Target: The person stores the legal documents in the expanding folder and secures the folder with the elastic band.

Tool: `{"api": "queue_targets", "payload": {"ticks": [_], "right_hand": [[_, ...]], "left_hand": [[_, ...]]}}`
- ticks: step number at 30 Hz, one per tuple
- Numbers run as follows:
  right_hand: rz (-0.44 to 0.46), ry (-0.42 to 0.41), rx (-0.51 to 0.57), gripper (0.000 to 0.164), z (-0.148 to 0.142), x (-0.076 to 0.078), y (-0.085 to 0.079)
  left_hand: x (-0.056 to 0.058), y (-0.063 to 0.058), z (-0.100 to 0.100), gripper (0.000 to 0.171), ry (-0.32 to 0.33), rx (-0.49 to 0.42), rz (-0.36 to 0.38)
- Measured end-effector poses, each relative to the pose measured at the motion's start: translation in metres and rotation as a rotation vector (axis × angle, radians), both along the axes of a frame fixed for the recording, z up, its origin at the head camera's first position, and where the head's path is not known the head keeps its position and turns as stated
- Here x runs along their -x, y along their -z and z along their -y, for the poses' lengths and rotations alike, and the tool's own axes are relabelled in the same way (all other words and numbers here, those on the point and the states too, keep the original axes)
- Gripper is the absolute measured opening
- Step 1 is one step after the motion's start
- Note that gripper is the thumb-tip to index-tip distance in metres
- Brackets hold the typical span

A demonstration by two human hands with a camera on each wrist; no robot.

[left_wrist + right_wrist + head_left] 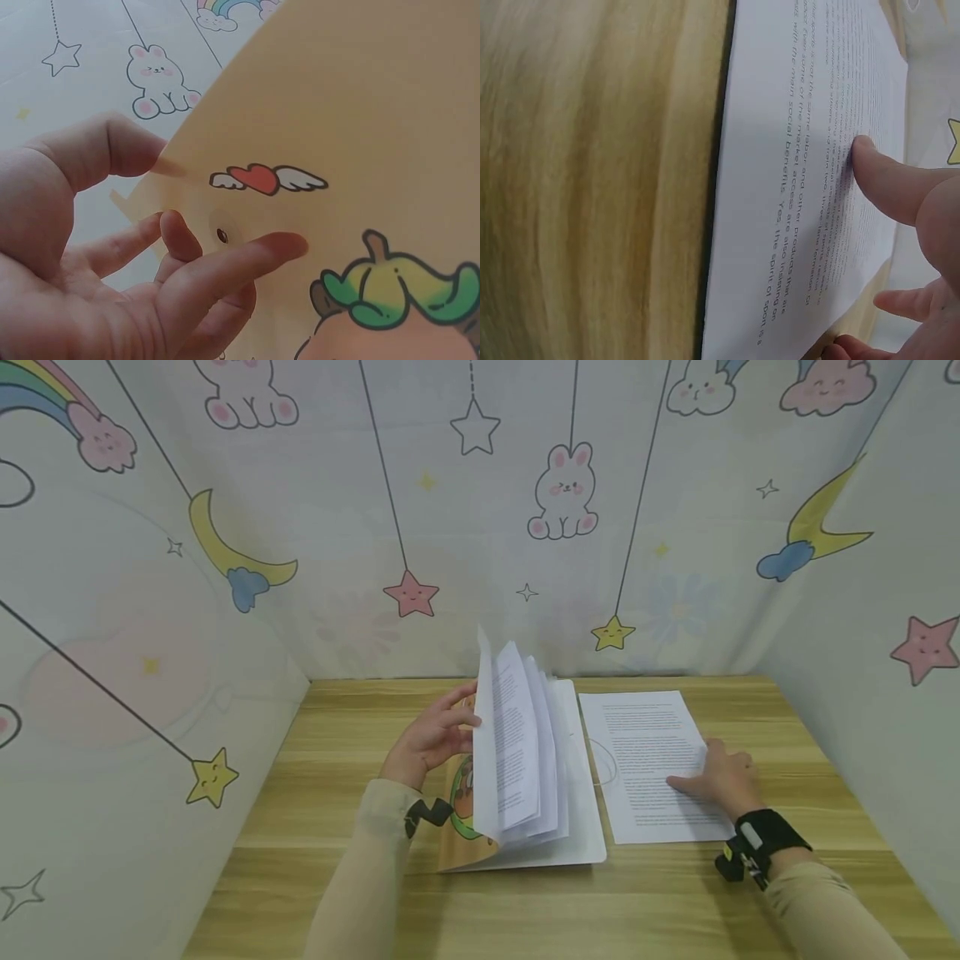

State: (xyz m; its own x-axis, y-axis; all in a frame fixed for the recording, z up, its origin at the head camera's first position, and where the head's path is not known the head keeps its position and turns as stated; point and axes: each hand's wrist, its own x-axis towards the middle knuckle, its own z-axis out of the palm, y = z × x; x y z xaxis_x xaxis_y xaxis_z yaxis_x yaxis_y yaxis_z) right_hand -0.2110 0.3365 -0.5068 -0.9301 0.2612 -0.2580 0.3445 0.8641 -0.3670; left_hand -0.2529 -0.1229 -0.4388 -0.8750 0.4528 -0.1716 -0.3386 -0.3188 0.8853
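While the left grip (432, 737) pinches the folder (360, 142), paper (647, 756) lies under the unclenched right grip (724, 779).

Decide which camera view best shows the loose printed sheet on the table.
The head view: nearly the whole sheet shows, the right hand covering part of its edge. The right wrist view shows the print larger, but slanted and cut off; the left wrist view shows none of it.

Wood-grain tbl (540, 910) w/ open folder (586, 814) & printed sheet (645, 768) on top.
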Motion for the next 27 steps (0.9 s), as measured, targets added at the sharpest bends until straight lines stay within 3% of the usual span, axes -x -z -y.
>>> {"api": "queue_targets", "payload": {"ticks": [19,27], "right_hand": [[0.037,0.015,-0.026,0.105,0.007,0.004,-0.012],[0.069,0.034,0.069,0.103,0.005,0.01,-0.011]], "left_hand": [[0.002,0.002,0.0,0.073,0.0,-0.006,-0.001],[0.001,0.0,-0.001,0.074,-0.005,-0.002,0.007]]}}
